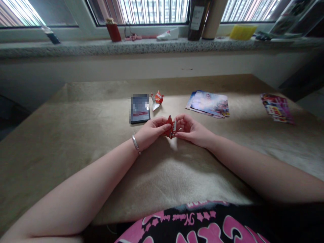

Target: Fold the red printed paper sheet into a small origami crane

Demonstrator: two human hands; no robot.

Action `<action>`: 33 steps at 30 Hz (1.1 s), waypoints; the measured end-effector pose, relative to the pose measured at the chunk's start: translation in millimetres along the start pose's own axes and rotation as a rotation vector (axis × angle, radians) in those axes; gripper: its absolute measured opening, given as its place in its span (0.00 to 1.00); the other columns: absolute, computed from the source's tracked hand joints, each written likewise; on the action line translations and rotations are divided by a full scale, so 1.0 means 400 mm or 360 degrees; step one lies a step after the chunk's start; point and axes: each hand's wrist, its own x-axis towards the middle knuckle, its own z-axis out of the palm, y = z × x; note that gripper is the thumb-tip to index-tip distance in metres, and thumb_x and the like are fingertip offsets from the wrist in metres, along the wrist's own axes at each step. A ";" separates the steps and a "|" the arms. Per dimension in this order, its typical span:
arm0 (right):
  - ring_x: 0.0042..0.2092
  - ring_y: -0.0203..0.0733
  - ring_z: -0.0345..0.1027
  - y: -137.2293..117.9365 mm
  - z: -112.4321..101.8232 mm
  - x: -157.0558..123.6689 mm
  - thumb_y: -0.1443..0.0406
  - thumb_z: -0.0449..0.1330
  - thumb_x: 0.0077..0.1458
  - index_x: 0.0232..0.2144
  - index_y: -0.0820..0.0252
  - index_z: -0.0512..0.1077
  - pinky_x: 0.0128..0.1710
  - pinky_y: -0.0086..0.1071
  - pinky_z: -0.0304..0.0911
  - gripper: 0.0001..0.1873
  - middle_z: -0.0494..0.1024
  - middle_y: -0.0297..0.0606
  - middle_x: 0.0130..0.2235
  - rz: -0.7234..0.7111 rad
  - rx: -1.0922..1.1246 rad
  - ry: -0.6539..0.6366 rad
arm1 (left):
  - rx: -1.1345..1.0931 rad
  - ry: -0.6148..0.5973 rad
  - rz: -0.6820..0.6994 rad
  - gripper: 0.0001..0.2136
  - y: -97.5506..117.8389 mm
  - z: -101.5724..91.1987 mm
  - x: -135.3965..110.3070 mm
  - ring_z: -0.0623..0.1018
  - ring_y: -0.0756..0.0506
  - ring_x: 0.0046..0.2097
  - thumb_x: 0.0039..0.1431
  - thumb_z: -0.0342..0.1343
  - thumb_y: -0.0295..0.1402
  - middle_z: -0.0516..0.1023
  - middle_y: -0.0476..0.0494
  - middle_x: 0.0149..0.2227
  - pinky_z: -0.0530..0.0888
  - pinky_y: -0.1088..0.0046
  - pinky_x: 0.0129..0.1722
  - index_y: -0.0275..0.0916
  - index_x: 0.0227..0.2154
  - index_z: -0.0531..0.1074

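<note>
Between my two hands, just above the middle of the table, is a small folded red paper piece (170, 129) with a pointed top and a pale edge on its right. My left hand (156, 128), with a silver bangle at the wrist, pinches it, thumb on its near face. The fingers of my right hand (191, 130) are curled, thumb and fingertips at the paper's right edge. Just beyond my left hand stands a folded red-and-white paper bird (158, 98). Left of the bird lies a dark phone (140, 108), its screen partly blurred out.
Glossy picture cards (210, 103) lie fanned beyond my right hand, and more colourful cards (277, 108) sit at the far right. Along the granite windowsill (88, 49) stand a red bottle (113, 31), a dark bottle (196, 20) and a yellow block (243, 32).
</note>
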 end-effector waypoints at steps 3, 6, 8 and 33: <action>0.33 0.29 0.68 0.001 -0.002 -0.001 0.66 0.65 0.46 0.36 0.55 0.62 0.36 0.26 0.65 0.17 0.70 0.27 0.30 -0.0073 -0.0073 0.0027 | 0.0017 -0.0036 0.0004 0.16 -0.001 0.002 -0.002 0.73 0.52 0.30 0.46 0.63 0.42 0.75 0.47 0.30 0.70 0.75 0.33 0.34 0.32 0.72; 0.32 0.29 0.66 0.004 -0.002 -0.001 0.65 0.64 0.47 0.34 0.56 0.62 0.35 0.26 0.63 0.14 0.69 0.27 0.30 -0.0103 -0.0164 0.0077 | 0.0084 -0.0048 0.0010 0.15 -0.004 0.007 -0.002 0.73 0.52 0.31 0.47 0.62 0.41 0.75 0.47 0.30 0.69 0.75 0.34 0.33 0.32 0.72; 0.32 0.30 0.66 0.005 -0.002 0.000 0.65 0.63 0.47 0.34 0.56 0.61 0.34 0.27 0.63 0.14 0.69 0.28 0.30 -0.0100 -0.0193 0.0090 | 0.0123 -0.0044 0.0034 0.15 -0.007 0.009 -0.003 0.73 0.53 0.30 0.48 0.62 0.41 0.75 0.48 0.30 0.69 0.76 0.34 0.33 0.32 0.71; 0.33 0.33 0.65 -0.015 -0.011 -0.001 0.70 0.56 0.44 0.26 0.59 0.66 0.33 0.30 0.62 0.04 0.71 0.33 0.29 -0.0216 -0.0712 0.0391 | 0.0217 -0.0016 0.0080 0.06 0.002 0.022 -0.008 0.69 0.55 0.26 0.48 0.56 0.32 0.69 0.53 0.25 0.66 0.80 0.27 0.34 0.27 0.66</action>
